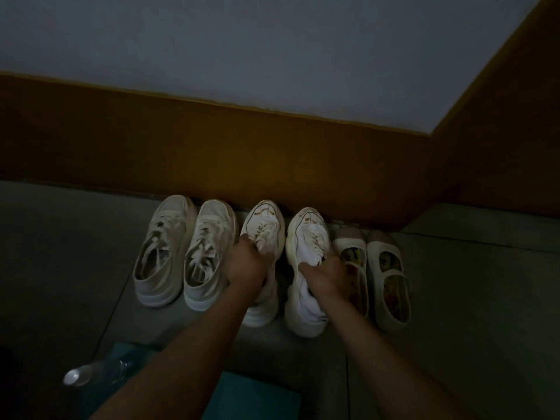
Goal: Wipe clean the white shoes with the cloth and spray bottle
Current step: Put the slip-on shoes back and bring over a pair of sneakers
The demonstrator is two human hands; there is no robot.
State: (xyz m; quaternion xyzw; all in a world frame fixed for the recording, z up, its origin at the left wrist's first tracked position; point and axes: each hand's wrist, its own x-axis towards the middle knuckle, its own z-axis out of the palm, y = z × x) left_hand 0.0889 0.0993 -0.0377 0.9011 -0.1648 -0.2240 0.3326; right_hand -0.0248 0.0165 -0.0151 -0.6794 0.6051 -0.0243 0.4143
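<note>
Against the ochre wall base [212,153], the left hand [247,263] and right hand [325,272] are each gripping one chunky white lace-up sneaker [263,225] of the middle pair, while the teal cloth [251,398] and seemingly a clear plastic spray bottle [91,374] are lying unused nearby, wiping apparently not yet begun.

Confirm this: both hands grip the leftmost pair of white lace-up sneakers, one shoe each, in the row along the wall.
Wrong pair. The left hand and right hand grip the middle pair of chunky white lace-up sneakers, one shoe each, in the row along the wall. The head view shows the leftmost pair of white lace-up sneakers untouched.
</note>
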